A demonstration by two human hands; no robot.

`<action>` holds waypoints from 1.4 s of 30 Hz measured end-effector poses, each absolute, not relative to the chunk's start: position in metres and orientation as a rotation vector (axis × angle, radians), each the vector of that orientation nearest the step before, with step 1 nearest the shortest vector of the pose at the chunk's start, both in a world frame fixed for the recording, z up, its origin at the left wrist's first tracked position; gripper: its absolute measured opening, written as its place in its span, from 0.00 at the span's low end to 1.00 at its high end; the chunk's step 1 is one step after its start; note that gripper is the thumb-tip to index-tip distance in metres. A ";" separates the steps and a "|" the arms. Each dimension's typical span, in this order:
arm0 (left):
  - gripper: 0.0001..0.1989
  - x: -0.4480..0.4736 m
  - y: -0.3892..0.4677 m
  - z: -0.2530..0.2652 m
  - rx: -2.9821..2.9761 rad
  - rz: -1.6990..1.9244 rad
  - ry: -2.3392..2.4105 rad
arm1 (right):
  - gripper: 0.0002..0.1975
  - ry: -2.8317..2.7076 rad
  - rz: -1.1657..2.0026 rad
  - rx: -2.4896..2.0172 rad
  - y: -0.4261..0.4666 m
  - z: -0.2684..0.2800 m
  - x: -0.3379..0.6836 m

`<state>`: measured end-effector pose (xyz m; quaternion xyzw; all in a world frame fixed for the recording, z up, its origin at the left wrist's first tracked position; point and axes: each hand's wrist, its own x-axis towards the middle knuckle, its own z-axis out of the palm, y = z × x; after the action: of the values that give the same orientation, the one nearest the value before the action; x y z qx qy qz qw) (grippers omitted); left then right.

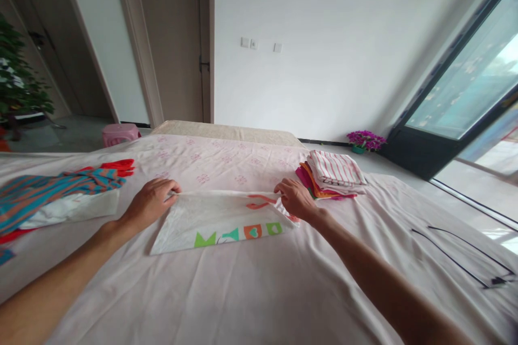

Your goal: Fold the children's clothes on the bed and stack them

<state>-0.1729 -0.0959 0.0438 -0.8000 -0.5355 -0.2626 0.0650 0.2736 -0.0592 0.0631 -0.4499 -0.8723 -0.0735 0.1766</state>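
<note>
A white shirt (210,215) with green, teal and orange printed shapes lies folded flat in front of me. My left hand (156,195) pinches its far left corner, fingers closed on the fabric. At the far right corner, my right hand (297,198) grips the same shirt between thumb and fingers. Just beyond my right hand sits a stack of folded clothes (335,170), a red-striped white piece on top and magenta and orange ones beneath. To the left of my left hand lies a loose heap of clothes (60,194), striped blue and orange, red and white.
Everything rests on a pale pink sheet (226,291) with a flower pattern. A thin black cord-like item (457,250) lies at the right. Past the bed are a pink stool (119,133), purple flowers (366,141), a green plant (20,75) and a closed door (170,38).
</note>
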 end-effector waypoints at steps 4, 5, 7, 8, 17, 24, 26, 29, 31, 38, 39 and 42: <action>0.06 -0.172 -0.124 0.032 -2.458 -0.760 -1.512 | 0.15 -2.540 -0.263 -1.245 -0.081 0.047 0.282; 0.07 -0.171 -0.128 0.028 -2.457 -0.767 -1.514 | 0.14 -2.541 -0.278 -1.260 -0.085 0.044 0.282; 0.09 -0.169 -0.133 0.022 -2.427 -0.813 -1.539 | 0.14 -2.512 -0.312 -1.310 -0.088 0.043 0.283; 0.10 -0.168 -0.135 0.021 -2.403 -0.841 -1.556 | 0.14 -2.486 -0.326 -1.339 -0.089 0.043 0.282; 0.18 -0.163 -0.143 0.040 -2.476 -0.467 -1.778 | 0.12 -2.507 -0.216 -1.459 -0.101 0.057 0.289; 0.20 -0.105 -0.132 0.051 -2.478 -0.771 -1.827 | 0.20 -2.316 -0.084 -1.376 -0.110 0.071 0.243; 0.20 -0.076 -0.124 0.043 -2.540 -0.842 -1.743 | 0.22 -2.397 -0.069 -1.272 -0.114 0.064 0.215; 0.20 -0.041 -0.117 0.022 -2.578 -0.800 -1.645 | 0.27 -2.536 -0.070 -1.233 -0.120 0.043 0.181; 0.21 -0.031 -0.117 0.007 -2.558 -0.683 -1.640 | 0.30 -2.569 -0.077 -1.284 -0.123 0.027 0.171; 0.26 -0.056 -0.123 -0.014 -2.449 -0.411 -1.694 | 0.32 -2.536 -0.209 -1.517 -0.115 0.007 0.212; 0.27 -0.060 -0.123 -0.013 -2.441 -0.396 -1.708 | 0.32 -2.521 -0.236 -1.539 -0.113 0.007 0.222; 0.27 -0.073 -0.124 -0.011 -2.412 -0.363 -1.759 | 0.31 -2.477 -0.313 -1.584 -0.110 0.006 0.246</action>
<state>-0.0729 -0.1237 -0.0105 -0.8003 -0.5835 -0.1206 0.0669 0.2457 -0.1098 0.0056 -0.5334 -0.8342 -0.1055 0.0920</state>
